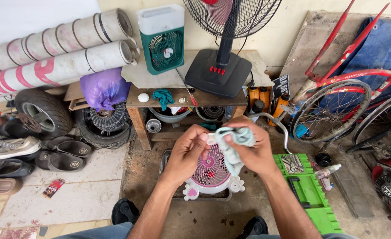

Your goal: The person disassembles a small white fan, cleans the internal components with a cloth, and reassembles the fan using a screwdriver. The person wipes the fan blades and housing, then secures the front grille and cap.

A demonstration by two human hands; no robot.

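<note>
Where dirt floor [231,217] meets pale tiles [80,194], left hand [187,152] grip on small pink fan [211,172], right hand [253,150] grip clamping cloth [233,141].

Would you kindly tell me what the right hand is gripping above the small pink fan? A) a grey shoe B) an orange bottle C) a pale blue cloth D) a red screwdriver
C: the right hand bunches a pale blue cloth over the small pink fan, and the left hand pinches beside it.

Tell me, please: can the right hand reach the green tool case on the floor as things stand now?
Probably yes. The green tool case lies open just beside the right forearm with nothing between, but the right hand now grips a pale cloth over the pink fan.
</note>
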